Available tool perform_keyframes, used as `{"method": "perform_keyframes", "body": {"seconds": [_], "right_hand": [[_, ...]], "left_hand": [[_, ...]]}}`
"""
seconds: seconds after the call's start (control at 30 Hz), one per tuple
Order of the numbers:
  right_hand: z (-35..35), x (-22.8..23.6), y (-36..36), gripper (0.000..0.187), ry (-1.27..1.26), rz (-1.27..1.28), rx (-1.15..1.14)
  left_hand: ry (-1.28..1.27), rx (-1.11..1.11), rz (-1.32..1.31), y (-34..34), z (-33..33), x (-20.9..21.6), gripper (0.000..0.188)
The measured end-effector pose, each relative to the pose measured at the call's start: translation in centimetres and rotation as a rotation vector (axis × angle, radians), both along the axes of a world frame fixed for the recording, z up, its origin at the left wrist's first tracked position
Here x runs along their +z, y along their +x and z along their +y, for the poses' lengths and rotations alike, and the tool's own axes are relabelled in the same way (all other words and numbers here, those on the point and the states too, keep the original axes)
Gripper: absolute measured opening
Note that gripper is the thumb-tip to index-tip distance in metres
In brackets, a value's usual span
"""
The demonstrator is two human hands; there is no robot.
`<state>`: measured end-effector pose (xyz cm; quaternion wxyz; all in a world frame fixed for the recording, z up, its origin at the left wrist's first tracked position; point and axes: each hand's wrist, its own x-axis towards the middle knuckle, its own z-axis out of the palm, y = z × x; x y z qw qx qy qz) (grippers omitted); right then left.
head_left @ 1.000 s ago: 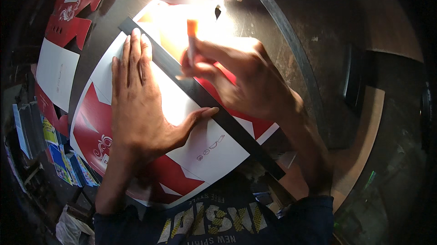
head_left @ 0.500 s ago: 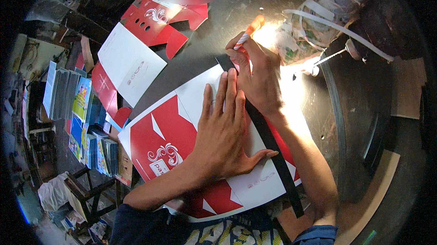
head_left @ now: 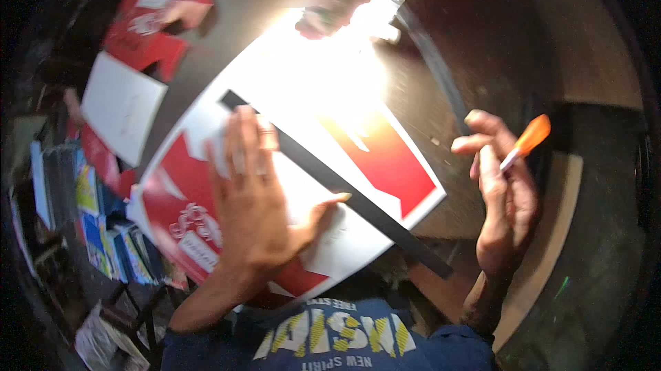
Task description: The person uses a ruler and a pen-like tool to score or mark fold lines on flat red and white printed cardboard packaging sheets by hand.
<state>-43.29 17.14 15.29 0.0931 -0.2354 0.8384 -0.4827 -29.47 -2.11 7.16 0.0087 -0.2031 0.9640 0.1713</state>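
Observation:
A large printed sheet in red and white [head_left: 410, 174] lies under a long black straightedge [head_left: 375, 216], which crosses it at a slant. My left hand [head_left: 255, 199] lies flat on the sheet, fingers stretched out; its fingertips and thumb reach the straightedge's left edge. Off to the right, raised away from the sheet, my right hand [head_left: 506, 199] holds a slim orange-and-white tool [head_left: 532, 135], its orange end pointing up and right. The tool's other end is hidden by the fingers, and its kind does not show.
Cut red card pieces [head_left: 144, 47] and a white panel [head_left: 124, 106] lie at the far left. Stacks of colourful printed cards [head_left: 113, 247] stand below them. Strong lamp glare [head_left: 344, 61] washes out the sheet's far part. A curved tan board [head_left: 558, 233] edges the right side.
My right hand has left the straightedge's far end and swung right and nearer, still holding the tool. The whole view has shifted. My left hand stays flat on the sheet by the straightedge.

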Motion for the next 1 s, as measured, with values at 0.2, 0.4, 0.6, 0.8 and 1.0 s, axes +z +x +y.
{"method": "perform_keyframes", "body": {"seconds": [0.2, 0.4, 0.6, 0.8, 1.0], "right_hand": [[8.1, -2.6, 4.8, 0.046, 0.509, 0.132, 0.295], [8.4, -6.3, 8.9, 0.041, 0.442, 0.152, 0.223], [13.7, -3.0, 6.3, 0.036, 0.370, 0.073, 0.005], [19.4, -3.7, 4.6, 0.034, 0.440, 0.182, -0.343], [18.6, -6.4, 0.2, 0.039, 0.568, 0.285, -0.406]], "left_hand": [[-0.106, 0.083, -0.056, 0.8, 0.5, -0.1, 0.122], [-0.076, 0.123, -0.040, 0.7, 0.3, -0.5, 0.120], [-0.161, 0.106, -0.111, 1.1, 0.0, -0.5, 0.124], [-0.132, 0.016, -0.074, 0.4, -0.6, -1.0, 0.123], [-0.239, -0.244, -0.007, -3.0, -4.1, -2.0, 0.110]]}}
